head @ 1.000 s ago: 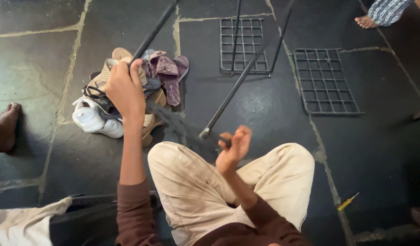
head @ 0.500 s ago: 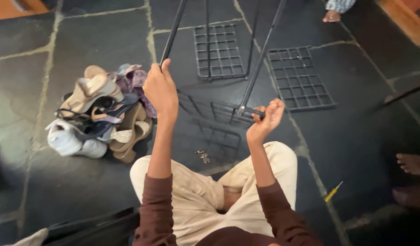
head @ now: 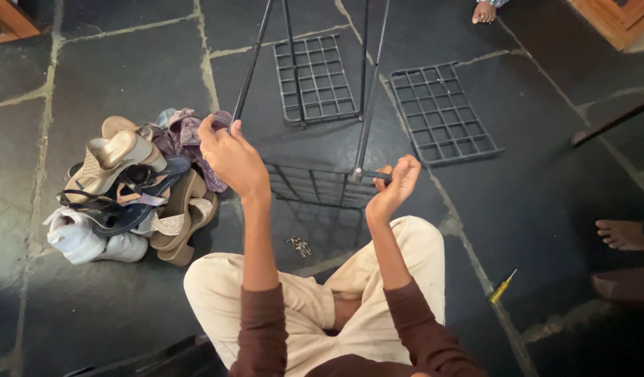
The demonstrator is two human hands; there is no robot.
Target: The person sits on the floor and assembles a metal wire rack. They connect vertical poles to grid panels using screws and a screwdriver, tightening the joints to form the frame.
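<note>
Right now a black metal rack frame (head: pixel 315 183) stands on the stone floor (head: pixel 531 209) before crossed legs, its thin rods running up and away. Left hand (head: pixel 227 157) is closed round one rod, right hand (head: pixel 395 185) pinches the other's lower end; heaped shoes (head: pixel 126 192) lie left, a yellow screwdriver (head: pixel 502 286) right.

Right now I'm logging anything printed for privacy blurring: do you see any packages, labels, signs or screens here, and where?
None in view. There is only a black metal rack frame held by the left hand and right hand, two loose black grid shelves, a pile of shoes and a yellow screwdriver on the dark stone floor.
</note>
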